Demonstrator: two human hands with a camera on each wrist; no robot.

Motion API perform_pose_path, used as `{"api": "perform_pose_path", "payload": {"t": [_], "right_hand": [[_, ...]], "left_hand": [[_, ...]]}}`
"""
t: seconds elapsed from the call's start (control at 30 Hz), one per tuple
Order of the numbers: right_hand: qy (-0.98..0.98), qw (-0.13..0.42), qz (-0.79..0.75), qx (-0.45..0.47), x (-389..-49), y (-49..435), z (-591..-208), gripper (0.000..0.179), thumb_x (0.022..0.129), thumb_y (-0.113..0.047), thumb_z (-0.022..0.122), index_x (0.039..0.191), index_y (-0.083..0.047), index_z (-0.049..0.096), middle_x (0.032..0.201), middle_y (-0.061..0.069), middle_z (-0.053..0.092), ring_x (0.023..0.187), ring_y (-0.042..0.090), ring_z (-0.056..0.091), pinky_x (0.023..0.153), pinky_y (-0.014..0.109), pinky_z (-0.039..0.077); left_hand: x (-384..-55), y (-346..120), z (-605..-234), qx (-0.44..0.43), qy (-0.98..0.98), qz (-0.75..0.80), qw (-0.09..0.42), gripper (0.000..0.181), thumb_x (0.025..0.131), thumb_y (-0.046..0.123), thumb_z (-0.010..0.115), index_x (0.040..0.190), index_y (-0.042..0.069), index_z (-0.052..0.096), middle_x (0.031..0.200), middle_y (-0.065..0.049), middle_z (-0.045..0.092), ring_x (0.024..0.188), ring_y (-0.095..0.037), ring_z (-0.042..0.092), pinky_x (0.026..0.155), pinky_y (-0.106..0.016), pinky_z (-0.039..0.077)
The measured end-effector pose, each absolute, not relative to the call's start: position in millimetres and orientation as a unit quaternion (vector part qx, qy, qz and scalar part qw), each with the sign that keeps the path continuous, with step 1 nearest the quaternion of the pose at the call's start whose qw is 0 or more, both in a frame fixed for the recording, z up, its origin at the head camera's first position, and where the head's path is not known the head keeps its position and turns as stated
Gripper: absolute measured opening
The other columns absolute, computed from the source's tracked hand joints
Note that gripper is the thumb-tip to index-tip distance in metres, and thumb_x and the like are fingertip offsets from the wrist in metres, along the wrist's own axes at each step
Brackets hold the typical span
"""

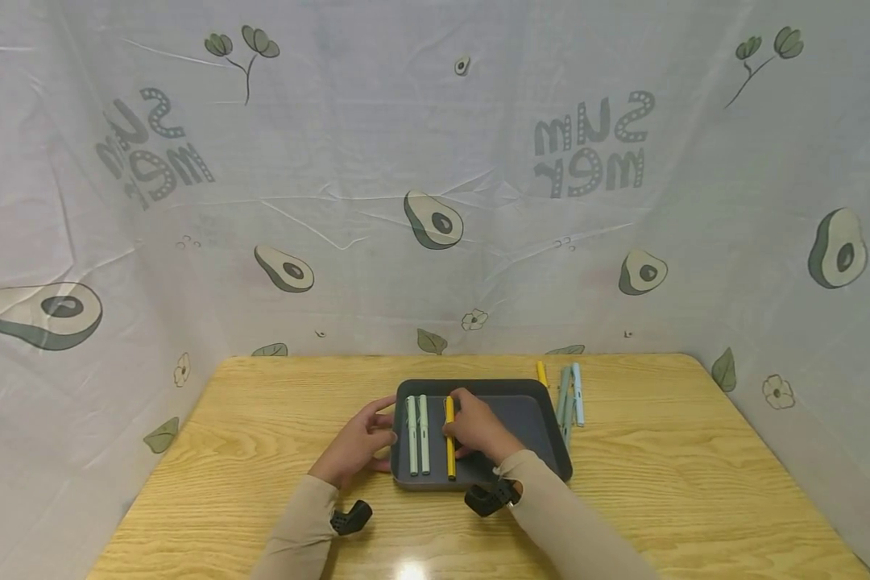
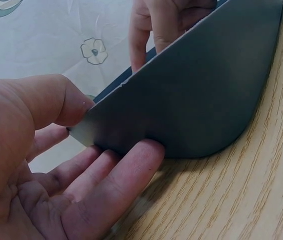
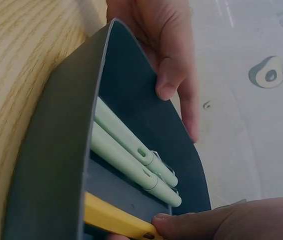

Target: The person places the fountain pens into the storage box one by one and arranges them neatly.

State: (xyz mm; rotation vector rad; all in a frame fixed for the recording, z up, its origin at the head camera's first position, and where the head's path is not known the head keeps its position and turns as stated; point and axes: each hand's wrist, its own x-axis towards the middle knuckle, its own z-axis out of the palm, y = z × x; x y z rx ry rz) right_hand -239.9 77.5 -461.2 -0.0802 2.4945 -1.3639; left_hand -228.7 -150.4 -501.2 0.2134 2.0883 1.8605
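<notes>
A dark grey tray [image 1: 511, 409] lies on the table in the head view. My left hand [image 1: 358, 443] holds its left wall, thumb at the rim and fingers spread along the outside, as the left wrist view shows. Inside the tray, my right hand [image 1: 480, 423] pinches a yellow pen [image 1: 450, 455] between thumb and fingers. Two pale green pens [image 3: 126, 162] with clips lie side by side to the left of it, parallel to the yellow one. The right wrist view shows the thumb pressed on the yellow pen near its clip end.
Beyond the tray's right wall lie a light blue pen [image 1: 578, 395], grey-green pens [image 1: 565, 395] and another yellow pen [image 1: 541, 373]. The wooden table [image 1: 667, 467] ends at a printed white cloth [image 1: 362, 322] behind and at the sides.
</notes>
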Motion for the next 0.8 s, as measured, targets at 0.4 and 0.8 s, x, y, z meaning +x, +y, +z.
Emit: {"api": "perform_pose_path", "payload": {"t": [0.4, 0.8], "right_hand": [[0.914, 0.131, -0.382, -0.044, -252, 68, -469, 0.063, 0.086, -0.005, 0.065, 0.143, 0.0, 0.036, 0.112, 0.022, 0.055, 0.055, 0.02, 0.059, 0.044, 0.032, 0.053], [0.909, 0.12, -0.396, -0.045, -251, 57, -473, 0.059, 0.086, -0.006, 0.065, 0.138, 0.004, 0.04, 0.104, 0.019, 0.054, 0.057, 0.019, 0.058, 0.043, 0.03, 0.053]], "left_hand": [[-230, -150, -504, 0.079, 0.728, 0.658, 0.173, 0.066, 0.09, 0.006, 0.057, 0.148, 0.023, 0.031, 0.134, -0.019, 0.044, 0.105, -0.029, 0.058, 0.066, -0.045, 0.057], [-231, -149, -505, 0.076, 0.723, 0.663, 0.178, 0.066, 0.09, 0.006, 0.057, 0.148, 0.023, 0.031, 0.136, -0.019, 0.044, 0.104, -0.029, 0.059, 0.066, -0.046, 0.057]]}}
